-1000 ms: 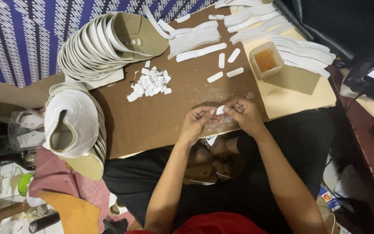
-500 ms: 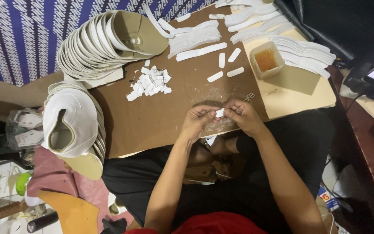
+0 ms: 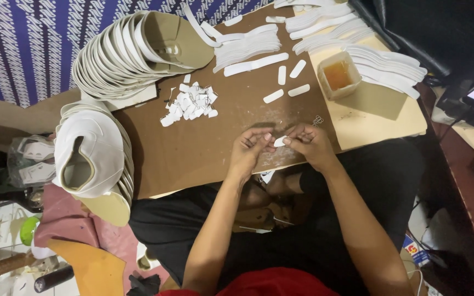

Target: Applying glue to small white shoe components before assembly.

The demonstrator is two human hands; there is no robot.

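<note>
Small white tab (image 3: 280, 141) pinched between fingers of left hand (image 3: 250, 149) and right hand (image 3: 312, 143), held just above near edge of brown tabletop (image 3: 215, 148), long axis slanting hand to hand

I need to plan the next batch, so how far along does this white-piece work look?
Looks done: a heap of small white pieces lies on the brown board. In hand: the left hand and right hand pinch one small white piece between them. Seemingly left: four loose white tabs, stacked white strips and nested shoe uppers. Far from finished, probably.
</note>
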